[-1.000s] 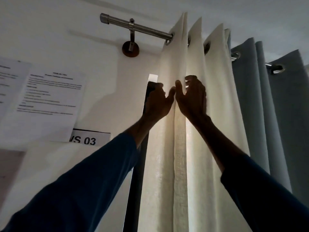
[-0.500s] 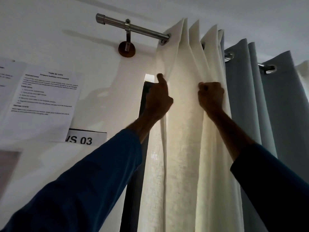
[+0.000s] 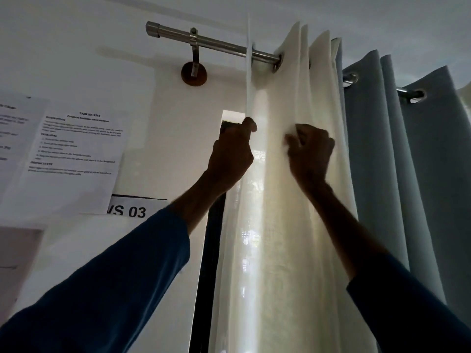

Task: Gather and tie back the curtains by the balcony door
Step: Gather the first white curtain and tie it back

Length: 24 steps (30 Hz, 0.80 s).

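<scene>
A cream sheer curtain (image 3: 275, 225) hangs in folds from a steel rod (image 3: 216, 44), lit from behind. My left hand (image 3: 229, 156) pinches its left leading edge, which stretches straight up past the rod. My right hand (image 3: 309, 151) is closed on a fold of the same curtain a little to the right, at about the same height. A grey-blue curtain (image 3: 397, 174) hangs on eyelets to the right of the cream one, untouched. Both arms wear dark blue sleeves.
The rod sits on a round wall bracket (image 3: 194, 76). Printed sheets (image 3: 74, 149) and a "VS 03" label (image 3: 132, 211) are stuck on the white wall at left. A dark door frame (image 3: 212, 250) shows between wall and curtain.
My hands went from together on one fold to apart, each closing on fabric. The left edge has been pulled out leftward, spreading the cream curtain and baring more rod.
</scene>
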Each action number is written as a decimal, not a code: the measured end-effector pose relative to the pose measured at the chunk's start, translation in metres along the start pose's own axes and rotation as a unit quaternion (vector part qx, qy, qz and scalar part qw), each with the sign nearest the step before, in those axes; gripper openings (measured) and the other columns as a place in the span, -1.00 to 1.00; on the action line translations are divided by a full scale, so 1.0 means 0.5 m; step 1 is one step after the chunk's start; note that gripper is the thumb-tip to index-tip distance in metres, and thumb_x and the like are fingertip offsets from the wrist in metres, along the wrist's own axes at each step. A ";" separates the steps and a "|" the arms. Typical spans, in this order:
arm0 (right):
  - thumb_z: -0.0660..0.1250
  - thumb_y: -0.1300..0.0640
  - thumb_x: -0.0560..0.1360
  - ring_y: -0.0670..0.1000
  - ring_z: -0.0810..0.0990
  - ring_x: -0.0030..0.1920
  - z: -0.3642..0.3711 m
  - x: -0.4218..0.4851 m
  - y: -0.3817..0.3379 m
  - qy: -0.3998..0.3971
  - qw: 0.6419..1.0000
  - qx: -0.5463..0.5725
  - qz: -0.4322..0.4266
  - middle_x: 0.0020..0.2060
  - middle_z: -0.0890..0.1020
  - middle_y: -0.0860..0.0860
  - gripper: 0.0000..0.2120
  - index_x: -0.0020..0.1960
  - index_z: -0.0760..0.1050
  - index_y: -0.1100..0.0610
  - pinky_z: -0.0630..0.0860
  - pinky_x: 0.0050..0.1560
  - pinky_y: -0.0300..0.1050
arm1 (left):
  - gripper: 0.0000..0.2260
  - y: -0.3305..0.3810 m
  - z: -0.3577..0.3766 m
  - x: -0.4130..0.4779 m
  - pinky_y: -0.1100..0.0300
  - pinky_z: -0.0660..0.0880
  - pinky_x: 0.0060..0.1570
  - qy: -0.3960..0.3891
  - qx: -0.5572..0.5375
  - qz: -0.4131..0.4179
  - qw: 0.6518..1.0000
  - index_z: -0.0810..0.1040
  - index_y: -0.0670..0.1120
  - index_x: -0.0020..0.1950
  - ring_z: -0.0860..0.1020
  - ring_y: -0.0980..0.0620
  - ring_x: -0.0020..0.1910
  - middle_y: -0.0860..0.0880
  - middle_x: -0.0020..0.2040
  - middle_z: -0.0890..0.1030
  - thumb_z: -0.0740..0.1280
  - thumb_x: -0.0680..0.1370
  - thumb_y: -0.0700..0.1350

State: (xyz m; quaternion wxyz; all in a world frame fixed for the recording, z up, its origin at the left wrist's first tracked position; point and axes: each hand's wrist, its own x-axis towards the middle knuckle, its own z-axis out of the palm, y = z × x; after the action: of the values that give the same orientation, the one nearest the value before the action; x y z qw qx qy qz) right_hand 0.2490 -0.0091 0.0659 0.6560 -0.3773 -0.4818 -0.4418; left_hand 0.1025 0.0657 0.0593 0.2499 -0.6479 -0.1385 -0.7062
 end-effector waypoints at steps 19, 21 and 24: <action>0.43 0.15 0.54 0.03 0.68 -0.14 0.015 -0.126 -0.024 -0.075 0.981 -0.037 -0.174 -0.10 0.72 0.06 -0.87 0.03 0.69 0.18 0.60 -0.09 -0.13 | -0.69 0.049 -0.007 0.008 0.13 0.65 -0.20 -0.082 -0.165 -0.198 0.963 0.66 -0.26 -0.18 0.67 0.02 -0.36 -0.13 -0.31 0.68 0.39 0.54 -0.01; 0.39 0.11 0.56 -0.02 0.65 -0.05 0.004 -0.117 -0.014 -0.129 0.973 -0.038 -0.189 -0.04 0.70 0.02 -0.83 0.08 0.68 0.15 0.56 -0.04 -0.19 | -0.71 0.048 -0.001 0.011 0.25 0.53 -0.20 -0.069 -0.095 -0.180 0.977 0.69 -0.23 -0.13 0.65 0.06 -0.26 -0.08 -0.24 0.70 0.45 0.47 0.02; 0.40 0.12 0.54 -0.01 0.59 0.07 -0.025 -0.100 0.009 -0.102 0.976 -0.034 -0.191 0.02 0.66 0.05 -0.86 0.03 0.66 0.16 0.58 0.09 -0.03 | -0.79 0.035 0.003 0.011 0.26 0.43 -0.22 -0.090 -0.057 -0.157 0.982 0.70 -0.25 -0.11 0.66 -0.05 -0.14 -0.13 -0.17 0.70 0.47 0.43 -0.09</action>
State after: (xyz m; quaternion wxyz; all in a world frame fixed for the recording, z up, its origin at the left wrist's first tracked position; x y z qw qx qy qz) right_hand 0.2497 -0.0083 0.0140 0.4936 -0.3439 -0.5941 -0.5340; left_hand 0.1128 0.0508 0.0625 0.0849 -0.6924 -0.2201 -0.6818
